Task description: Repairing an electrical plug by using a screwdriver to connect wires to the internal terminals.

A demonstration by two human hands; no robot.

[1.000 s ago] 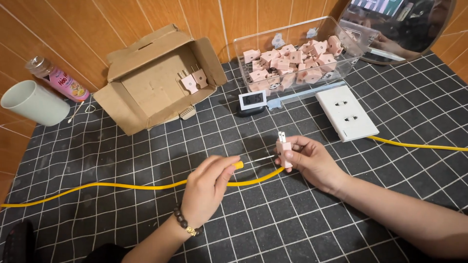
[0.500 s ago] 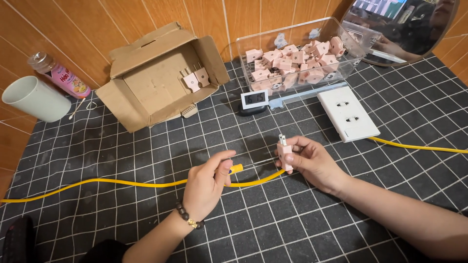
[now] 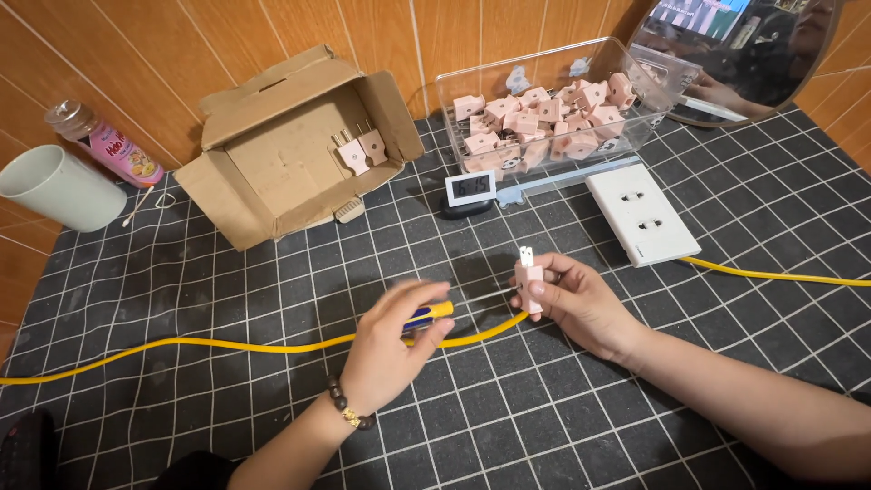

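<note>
Pinching a small pink plug (image 3: pixel 529 283) between thumb and fingers, right hand (image 3: pixel 573 304) curled around it, prongs pointing up, above the dark gridded mat (image 3: pixel 227 272). Closed around a screwdriver (image 3: pixel 428 316) with a yellow and blue handle, left hand (image 3: pixel 392 349), fingers wrapped over the grip, thin shaft reaching toward the plug; tip contact too fine to tell. Beaded bracelet (image 3: pixel 345 407) on the left wrist.

Running out of the plug's base, yellow cable (image 3: pixel 227 346), passing under the left hand and trailing off to the left edge across the mat. Lying just beyond the right hand, white socket plate (image 3: pixel 641 214), flat on the mat, with another stretch of yellow cable leaving from its near corner toward the right edge.

Standing behind that, clear plastic bin (image 3: pixel 454 95) heaped with more pink plugs (image 3: pixel 544 118). Sitting just in front of the bin, small digital clock (image 3: pixel 472 190) with a pale display. Lying on its side to the left, open cardboard box (image 3: pixel 227 195), two pink plugs resting inside against the inner wall. Farther left, near the wooden wall, pale green cup (image 3: pixel 54 186) on its side, a pink bottle (image 3: pixel 104 143) just behind it. Leaning in the far right corner, round mirror (image 3: pixel 753 54).
</note>
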